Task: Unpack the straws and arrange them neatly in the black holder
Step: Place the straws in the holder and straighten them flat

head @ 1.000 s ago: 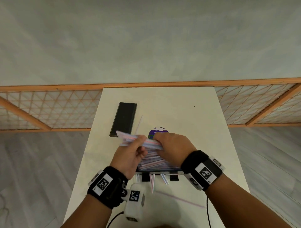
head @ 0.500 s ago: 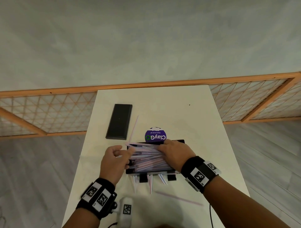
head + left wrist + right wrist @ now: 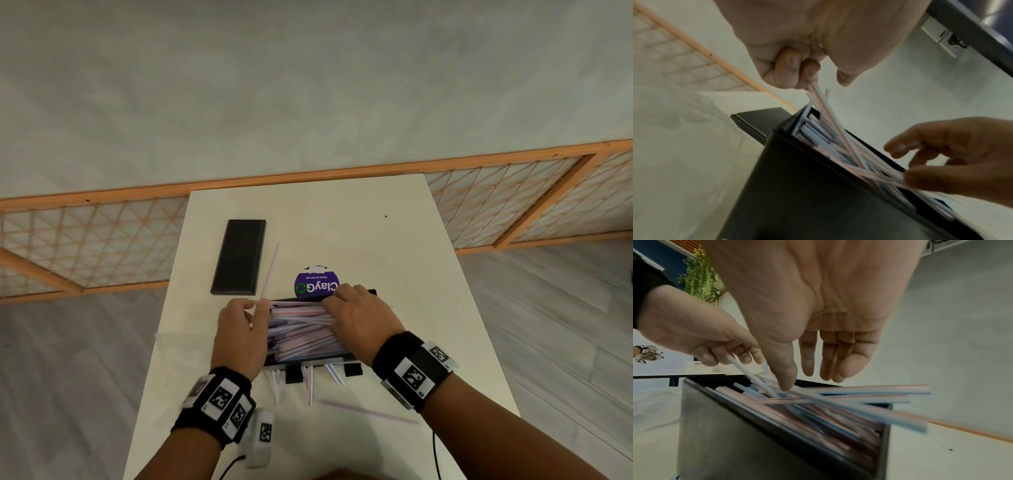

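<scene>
The black holder (image 3: pixel 352 359) stands on the white table near me, filled with a loose pile of pink and blue striped straws (image 3: pixel 301 329). At the pile's left end my left hand (image 3: pixel 255 308) has its fingers curled, pinching a few straws (image 3: pixel 824 104) that rise out of the holder (image 3: pixel 807 194). My right hand (image 3: pixel 334 298) lies over the right end of the pile with straight, relaxed fingers. In the right wrist view its thumb tip (image 3: pixel 786 386) touches the crossed straws (image 3: pixel 859 395), several of which stick out past the holder's (image 3: pixel 735 443) end wall.
A flat black lid (image 3: pixel 239 257) lies at the back left with one loose straw (image 3: pixel 270 270) beside it. A purple round sign (image 3: pixel 317 284) stands behind the holder. More loose straws (image 3: pixel 310 387) and one long straw (image 3: pixel 370 411) lie on the near side. A lattice fence runs behind the table.
Both hands came down with the bundle of straws, which now lies in the holder. My left hand slid to the pile's left end and my right hand flattened over the right end.
</scene>
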